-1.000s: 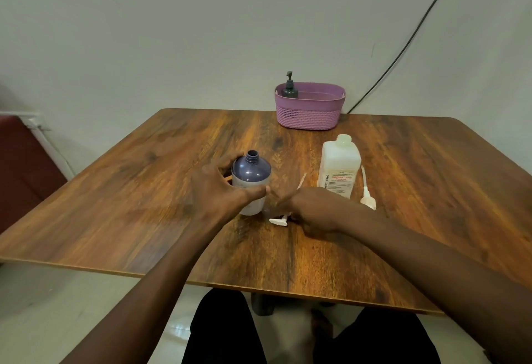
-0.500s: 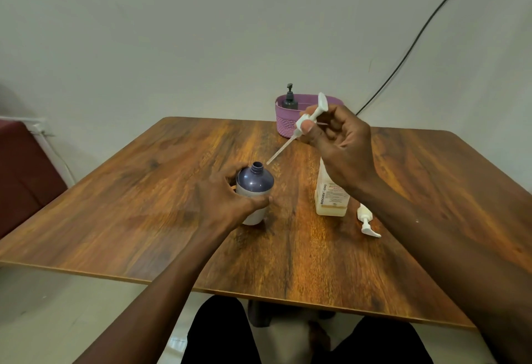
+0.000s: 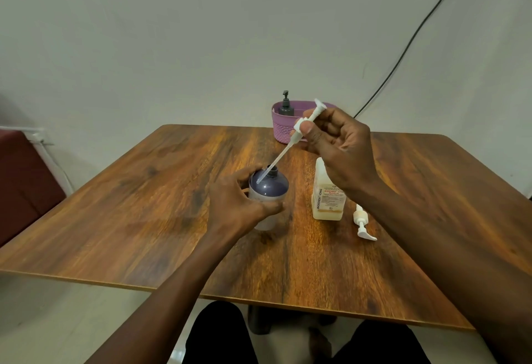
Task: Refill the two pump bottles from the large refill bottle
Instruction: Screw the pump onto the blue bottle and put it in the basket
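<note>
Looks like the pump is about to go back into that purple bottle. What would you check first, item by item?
1. Purple bottle held steady: ok, the left hand wraps its side and it stands upright on the table.
2. Neck open: ok, no cap on it.
3. Pump gripped: ok, the right hand pinches it near the collar.
4. Tube lined up: not ok, its tip lies over the bottle's shoulder, not clearly in the neck.
5. Fill level in the purple bottle: cannot tell, the wall is opaque.
6. Clear of the refill bottle: ok, it stands apart to the right.
</note>
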`<move>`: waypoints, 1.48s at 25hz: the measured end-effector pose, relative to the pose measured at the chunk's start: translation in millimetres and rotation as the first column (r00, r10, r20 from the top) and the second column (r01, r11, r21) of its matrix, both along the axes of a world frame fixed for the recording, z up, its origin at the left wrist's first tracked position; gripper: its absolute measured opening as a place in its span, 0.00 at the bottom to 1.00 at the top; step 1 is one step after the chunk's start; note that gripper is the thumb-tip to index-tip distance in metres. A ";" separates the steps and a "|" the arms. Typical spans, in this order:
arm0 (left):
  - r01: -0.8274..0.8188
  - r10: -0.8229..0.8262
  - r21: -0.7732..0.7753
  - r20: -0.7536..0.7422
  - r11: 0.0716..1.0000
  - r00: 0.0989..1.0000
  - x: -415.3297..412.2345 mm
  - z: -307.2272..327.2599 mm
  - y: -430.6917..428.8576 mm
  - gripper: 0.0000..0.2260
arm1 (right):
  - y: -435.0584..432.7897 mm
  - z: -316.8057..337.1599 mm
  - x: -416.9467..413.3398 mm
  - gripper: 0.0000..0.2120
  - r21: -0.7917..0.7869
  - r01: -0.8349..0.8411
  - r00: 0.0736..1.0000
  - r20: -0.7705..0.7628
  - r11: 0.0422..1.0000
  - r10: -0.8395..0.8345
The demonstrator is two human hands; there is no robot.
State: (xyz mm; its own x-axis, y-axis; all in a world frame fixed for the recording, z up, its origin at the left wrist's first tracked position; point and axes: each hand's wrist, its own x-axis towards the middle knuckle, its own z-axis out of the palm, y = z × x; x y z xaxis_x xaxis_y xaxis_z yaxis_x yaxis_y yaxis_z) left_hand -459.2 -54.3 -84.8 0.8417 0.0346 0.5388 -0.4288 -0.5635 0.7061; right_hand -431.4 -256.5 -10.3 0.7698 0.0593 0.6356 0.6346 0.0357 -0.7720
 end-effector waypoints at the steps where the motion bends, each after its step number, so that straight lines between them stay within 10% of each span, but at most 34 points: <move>1: -0.005 0.005 0.002 0.002 1.000 1.000 0.0 0.4 -0.1 0.34 | -1.5 2.7 0.2 0.10 0.029 0.011 1.000 0.006 1.000 -0.011; 10: 0.003 -0.003 -0.007 -0.012 1.000 1.000 -0.3 2.7 -2.0 0.36 | -14.6 4.3 6.0 0.12 -0.048 0.062 0.998 0.025 0.997 -0.061; 19: -0.003 0.004 -0.025 0.070 1.000 0.998 -6.7 25.0 -21.2 0.41 | -0.5 -3.0 -3.6 0.12 -0.461 -0.064 0.997 -0.068 0.885 0.036; 26: -0.008 0.009 -0.016 0.106 1.000 0.994 -17.6 32.4 -36.9 0.27 | 6.6 1.1 -8.2 0.24 -0.534 0.456 0.884 0.178 0.712 -0.433; 31: 0.070 -0.064 -0.043 0.126 0.997 0.990 -15.1 52.6 -37.4 0.34 | -12.4 15.1 -12.2 0.26 -0.266 -0.175 0.950 -0.297 0.948 0.092; 37: 0.048 -0.048 -0.002 0.120 0.999 0.992 -5.9 55.7 -50.0 0.29 | -7.6 20.1 -13.2 0.27 -0.376 0.267 0.942 -0.092 0.887 -0.322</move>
State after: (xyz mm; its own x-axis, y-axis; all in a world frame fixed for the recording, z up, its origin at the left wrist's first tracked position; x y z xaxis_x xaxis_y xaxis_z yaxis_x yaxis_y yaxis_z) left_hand -465.2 -104.3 -29.1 0.7716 -0.0016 0.6362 -0.5373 -0.5371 0.6502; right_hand -444.5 -264.1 9.8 0.8701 0.0139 0.4927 0.4507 -0.4272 -0.7838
